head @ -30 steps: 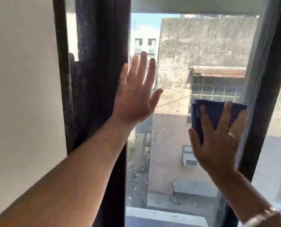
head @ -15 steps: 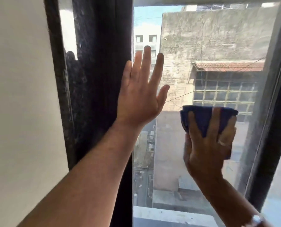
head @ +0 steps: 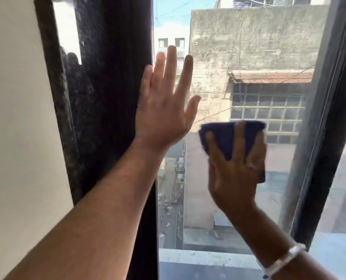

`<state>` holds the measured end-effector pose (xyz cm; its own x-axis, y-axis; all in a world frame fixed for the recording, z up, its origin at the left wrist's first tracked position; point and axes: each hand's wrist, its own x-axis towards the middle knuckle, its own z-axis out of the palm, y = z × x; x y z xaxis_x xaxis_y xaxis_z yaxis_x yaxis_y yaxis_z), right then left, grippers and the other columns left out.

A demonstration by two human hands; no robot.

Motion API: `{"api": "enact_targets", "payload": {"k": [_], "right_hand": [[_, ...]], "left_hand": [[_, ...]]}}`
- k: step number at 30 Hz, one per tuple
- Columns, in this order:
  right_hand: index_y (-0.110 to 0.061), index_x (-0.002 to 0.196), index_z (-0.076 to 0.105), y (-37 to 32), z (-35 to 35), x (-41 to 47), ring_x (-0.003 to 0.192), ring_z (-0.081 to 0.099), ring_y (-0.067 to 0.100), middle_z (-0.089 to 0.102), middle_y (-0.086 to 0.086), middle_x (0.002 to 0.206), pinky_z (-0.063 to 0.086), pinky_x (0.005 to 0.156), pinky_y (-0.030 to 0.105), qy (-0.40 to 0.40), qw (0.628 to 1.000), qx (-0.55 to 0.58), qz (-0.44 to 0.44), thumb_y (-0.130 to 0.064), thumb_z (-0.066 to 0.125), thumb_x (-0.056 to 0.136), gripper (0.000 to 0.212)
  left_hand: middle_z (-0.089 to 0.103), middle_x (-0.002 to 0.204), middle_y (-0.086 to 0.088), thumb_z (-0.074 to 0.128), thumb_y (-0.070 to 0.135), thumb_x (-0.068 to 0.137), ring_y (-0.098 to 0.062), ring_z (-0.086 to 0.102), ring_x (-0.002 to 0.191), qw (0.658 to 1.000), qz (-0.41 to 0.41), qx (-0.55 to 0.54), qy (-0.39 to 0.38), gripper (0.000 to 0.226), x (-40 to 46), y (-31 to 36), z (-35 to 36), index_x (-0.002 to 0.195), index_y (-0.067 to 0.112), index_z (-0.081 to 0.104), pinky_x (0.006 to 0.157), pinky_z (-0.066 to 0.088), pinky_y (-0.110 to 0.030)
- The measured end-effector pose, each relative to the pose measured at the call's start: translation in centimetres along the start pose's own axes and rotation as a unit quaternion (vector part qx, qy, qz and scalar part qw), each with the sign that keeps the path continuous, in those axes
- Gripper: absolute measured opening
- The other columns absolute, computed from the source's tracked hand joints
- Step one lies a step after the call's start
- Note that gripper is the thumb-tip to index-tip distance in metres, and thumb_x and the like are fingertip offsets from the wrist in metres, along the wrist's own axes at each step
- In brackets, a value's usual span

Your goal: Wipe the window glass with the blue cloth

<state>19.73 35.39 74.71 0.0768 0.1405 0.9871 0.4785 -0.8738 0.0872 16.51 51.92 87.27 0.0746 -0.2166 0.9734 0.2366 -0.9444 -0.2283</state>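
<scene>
The window glass (head: 248, 57) fills the middle of the view, with buildings outside. A folded blue cloth (head: 226, 136) lies flat against the pane near its centre. My right hand (head: 236, 170) presses on the cloth with fingers spread over it, so the cloth's lower part is hidden. My left hand (head: 164, 110) is flat and empty, fingers up, resting at the left edge of the pane where it meets the dark frame post (head: 111, 98).
A dark frame bar (head: 329, 138) slants down the right side of the pane, with more glass beyond it. A pale wall (head: 16, 138) stands at the far left. The lower sill edge (head: 204, 257) runs under the pane.
My right hand has slid the blue cloth leftward across the glass, away from the right frame bar toward the centre. My left hand has stayed flat at the pane's left edge.
</scene>
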Motion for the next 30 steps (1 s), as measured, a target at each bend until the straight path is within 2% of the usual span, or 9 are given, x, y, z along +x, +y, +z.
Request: {"api": "enact_targets", "payload": {"k": [4, 11, 13, 17, 19, 21, 25, 28, 30], "right_hand": [[-0.042, 0.146, 0.039, -0.4, -0.2, -6.8, 0.144, 0.015, 0.042, 0.029, 0.003, 0.158, 0.023, 0.116, 0.056, -0.103, 0.961, -0.003, -0.257, -0.021, 0.060, 0.079, 0.073], [-0.037, 0.152, 0.036, 5.5, -0.9, 2.4, 0.144, 0.017, 0.055, 0.020, 0.018, 0.163, 0.009, 0.122, 0.058, 0.029, 0.999, -0.017, 0.008, -0.033, 0.050, 0.102, 0.052], [-0.036, 0.151, 0.038, 2.3, -0.1, 1.3, 0.144, 0.016, 0.056, 0.017, 0.015, 0.164, 0.008, 0.121, 0.060, 0.008, 0.999, -0.005, -0.039, -0.028, 0.054, 0.098, 0.056], [-0.043, 0.147, 0.040, 2.2, -0.8, -5.0, 0.146, 0.018, 0.042, 0.027, 0.000, 0.161, 0.016, 0.120, 0.055, -0.122, 0.936, -0.005, -0.329, -0.022, 0.062, 0.083, 0.071], [-0.042, 0.144, 0.046, 5.4, -1.8, -3.9, 0.141, 0.031, 0.041, 0.037, 0.004, 0.158, 0.029, 0.114, 0.056, -0.102, 0.944, -0.005, -0.315, -0.025, 0.063, 0.089, 0.061], [-0.040, 0.144, 0.047, 8.0, -2.5, -0.5, 0.136, 0.035, 0.044, 0.041, 0.012, 0.153, 0.034, 0.110, 0.056, -0.032, 0.978, -0.044, -0.202, -0.035, 0.061, 0.095, 0.051], [-0.039, 0.142, 0.049, 5.1, -2.1, 4.7, 0.138, 0.029, 0.049, 0.037, 0.016, 0.154, 0.024, 0.117, 0.049, 0.055, 0.998, -0.028, 0.030, -0.035, 0.056, 0.099, 0.044], [-0.036, 0.138, 0.056, -0.4, -0.9, 1.0, 0.133, 0.039, 0.053, 0.049, 0.015, 0.149, 0.038, 0.107, 0.060, -0.016, 0.992, -0.003, -0.121, -0.025, 0.066, 0.086, 0.054], [-0.040, 0.137, 0.056, -0.8, -1.2, -1.1, 0.127, 0.043, 0.044, 0.056, 0.009, 0.145, 0.044, 0.101, 0.054, -0.034, 0.979, -0.027, -0.200, -0.025, 0.068, 0.082, 0.058]], "left_hand": [[0.020, 0.169, -0.020, 0.027, 0.052, 0.110, -0.037, 0.018, 0.158, 1.000, -0.001, -0.001, -0.013, 0.066, 0.0, -0.2, -0.2, 0.164, 0.015, 0.024, 0.128, 0.000, -0.045], [0.024, 0.168, -0.022, 0.029, 0.049, 0.109, -0.039, 0.022, 0.156, 1.000, -0.012, -0.008, -0.010, 0.064, 0.0, 0.2, -0.3, 0.163, 0.014, 0.028, 0.127, 0.008, -0.049], [0.025, 0.167, -0.022, 0.029, 0.049, 0.110, -0.039, 0.024, 0.156, 1.000, -0.005, -0.005, -0.008, 0.064, -0.1, 0.1, -0.3, 0.163, 0.014, 0.029, 0.127, 0.010, -0.049], [0.022, 0.169, -0.021, 0.027, 0.052, 0.110, -0.038, 0.020, 0.157, 1.000, -0.005, 0.003, -0.016, 0.066, 0.1, -0.2, -0.2, 0.164, 0.014, 0.026, 0.128, 0.003, -0.047], [0.022, 0.169, -0.021, 0.029, 0.052, 0.110, -0.038, 0.020, 0.157, 1.000, -0.009, 0.001, -0.017, 0.065, 0.1, 0.0, -0.3, 0.164, 0.014, 0.026, 0.128, 0.003, -0.047], [0.022, 0.169, -0.021, 0.030, 0.050, 0.110, -0.038, 0.020, 0.157, 1.000, -0.010, 0.001, -0.017, 0.065, 0.0, 0.2, -0.3, 0.164, 0.014, 0.026, 0.128, 0.005, -0.048], [0.024, 0.168, -0.022, 0.030, 0.048, 0.110, -0.039, 0.022, 0.156, 1.000, -0.012, 0.006, -0.016, 0.063, 0.0, 0.1, -0.4, 0.163, 0.014, 0.027, 0.128, 0.008, -0.049], [0.025, 0.168, -0.022, 0.029, 0.050, 0.110, -0.039, 0.023, 0.156, 1.000, -0.001, 0.009, -0.019, 0.064, 0.1, -0.1, -0.6, 0.163, 0.015, 0.029, 0.128, 0.008, -0.048], [0.023, 0.168, -0.021, 0.029, 0.051, 0.110, -0.038, 0.021, 0.157, 1.000, -0.001, 0.007, -0.025, 0.064, 0.0, -0.2, -0.7, 0.163, 0.015, 0.028, 0.128, 0.008, -0.048]]}}
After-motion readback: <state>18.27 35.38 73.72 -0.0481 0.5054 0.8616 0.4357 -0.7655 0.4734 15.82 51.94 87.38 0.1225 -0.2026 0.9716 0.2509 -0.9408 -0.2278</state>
